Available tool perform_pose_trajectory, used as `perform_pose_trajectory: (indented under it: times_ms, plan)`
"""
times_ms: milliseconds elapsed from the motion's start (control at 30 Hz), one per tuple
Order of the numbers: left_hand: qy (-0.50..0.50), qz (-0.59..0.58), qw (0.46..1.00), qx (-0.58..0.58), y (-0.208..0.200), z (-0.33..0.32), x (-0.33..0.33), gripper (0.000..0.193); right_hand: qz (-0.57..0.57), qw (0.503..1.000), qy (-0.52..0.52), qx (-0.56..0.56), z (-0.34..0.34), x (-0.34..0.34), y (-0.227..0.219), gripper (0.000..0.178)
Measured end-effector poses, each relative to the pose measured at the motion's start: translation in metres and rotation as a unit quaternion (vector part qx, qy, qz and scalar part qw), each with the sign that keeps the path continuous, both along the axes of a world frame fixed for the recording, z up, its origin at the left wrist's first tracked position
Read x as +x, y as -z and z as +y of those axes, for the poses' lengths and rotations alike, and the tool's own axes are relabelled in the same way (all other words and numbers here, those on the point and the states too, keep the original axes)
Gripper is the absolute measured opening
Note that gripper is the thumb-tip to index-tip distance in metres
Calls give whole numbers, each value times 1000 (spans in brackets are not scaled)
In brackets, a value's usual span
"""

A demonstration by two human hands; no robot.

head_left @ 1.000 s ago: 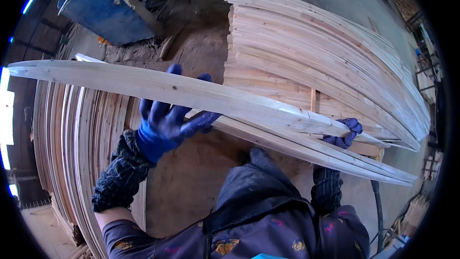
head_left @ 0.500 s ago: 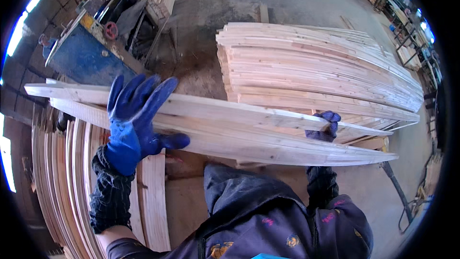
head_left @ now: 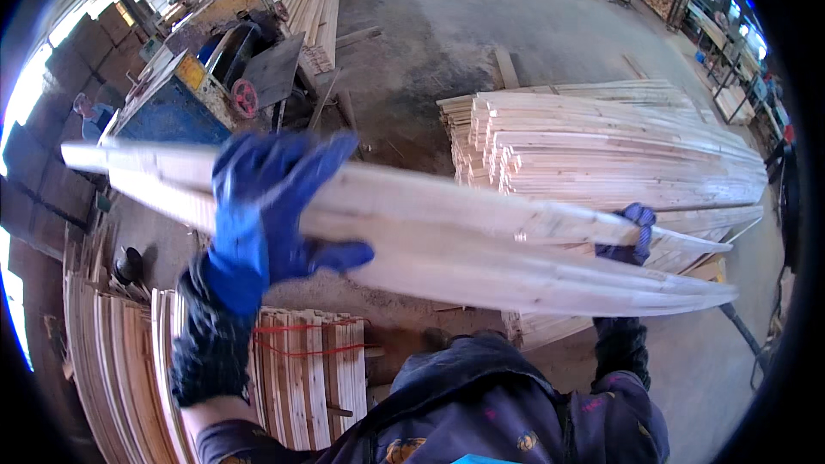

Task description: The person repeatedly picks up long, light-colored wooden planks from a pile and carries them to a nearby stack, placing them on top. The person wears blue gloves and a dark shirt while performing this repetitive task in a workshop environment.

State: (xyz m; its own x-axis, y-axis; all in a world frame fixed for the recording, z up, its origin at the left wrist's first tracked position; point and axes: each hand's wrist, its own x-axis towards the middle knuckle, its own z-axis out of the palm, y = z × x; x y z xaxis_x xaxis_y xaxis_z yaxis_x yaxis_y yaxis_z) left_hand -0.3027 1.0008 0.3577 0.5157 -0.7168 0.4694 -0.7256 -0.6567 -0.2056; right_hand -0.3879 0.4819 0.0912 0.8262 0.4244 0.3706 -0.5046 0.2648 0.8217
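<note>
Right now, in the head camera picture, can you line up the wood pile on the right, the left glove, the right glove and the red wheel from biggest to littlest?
1. Wood pile
2. Left glove
3. Right glove
4. Red wheel
Nearness makes the gloves' true sizes unsure.

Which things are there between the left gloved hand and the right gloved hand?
In the head view, long pale wooden boards span the stretch between left hand and right hand.
</note>
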Motion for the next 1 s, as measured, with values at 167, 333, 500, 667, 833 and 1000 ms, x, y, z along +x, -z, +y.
perform_pose_trajectory:
  times_ms: [167,333,500,667,833,1000]
  plan:
    - [9,-47,999,-6,-21,35,101,78,-50,461,625,-628,73,81,-54,23]
    - [26,-63,997,-42,-50,62,207,68,-64,487,581,-649,84,170,-69,42]
    - [56,-72,993,-73,-42,13,316,52,-60,423,568,-704,27,232,-95,51]
    - [68,-69,995,-16,-8,12,470,40,-113,361,564,-734,-1,344,-85,57]
    - [43,42,992,-113,44,-16,563,58,-44,357,537,-763,53,437,-97,47]
    - [49,148,976,-155,100,-17,645,67,-64,389,488,-779,-42,514,-29,45]
